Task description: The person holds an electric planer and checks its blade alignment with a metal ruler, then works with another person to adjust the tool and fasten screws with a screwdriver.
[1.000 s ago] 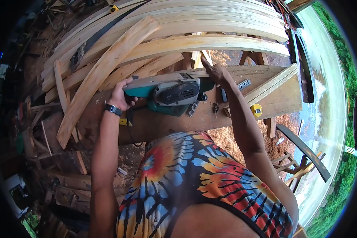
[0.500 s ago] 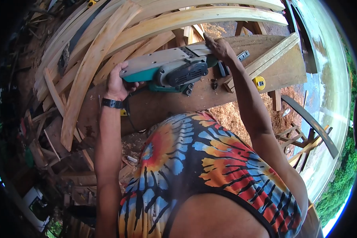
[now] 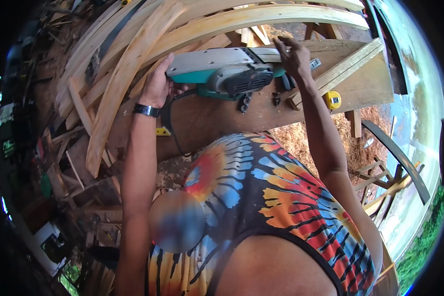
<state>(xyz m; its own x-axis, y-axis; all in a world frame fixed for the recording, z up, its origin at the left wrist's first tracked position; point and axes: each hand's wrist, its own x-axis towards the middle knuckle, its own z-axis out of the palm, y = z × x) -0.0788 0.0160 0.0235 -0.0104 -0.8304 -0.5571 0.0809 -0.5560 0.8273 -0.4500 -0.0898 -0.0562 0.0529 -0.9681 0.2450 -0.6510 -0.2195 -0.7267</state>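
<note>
An electric planer [image 3: 207, 61], teal with a black vented side cover, is held upside down over the workbench, its grey flat sole facing up. My left hand [image 3: 158, 84] is closed around its rear end, thumb at the top and fingers curled underneath. At the front end my right hand [image 3: 296, 58] has bent fingers against the front shoe; the exact contact is partly hidden. A black cord [image 3: 168, 118] hangs below the planer's rear. On the bench board [image 3: 212, 123] beneath, a small dark metal part [image 3: 276, 99] lies near the wooden pieces [image 3: 343, 71].
Long curved planks [image 3: 261, 19] are stacked at the back and left. A yellow tape measure [image 3: 333, 99] sits at the board's right edge. Wood shavings [image 3: 301, 135] cover the ground. A dark curved strip [image 3: 399, 158] lies at right. A blurred round spot overlaps the shirt.
The planer and both hands appear slightly further right in view, along with the whole scene. The sole looks more edge-on now. My right hand's fingers have shifted at the front end.
</note>
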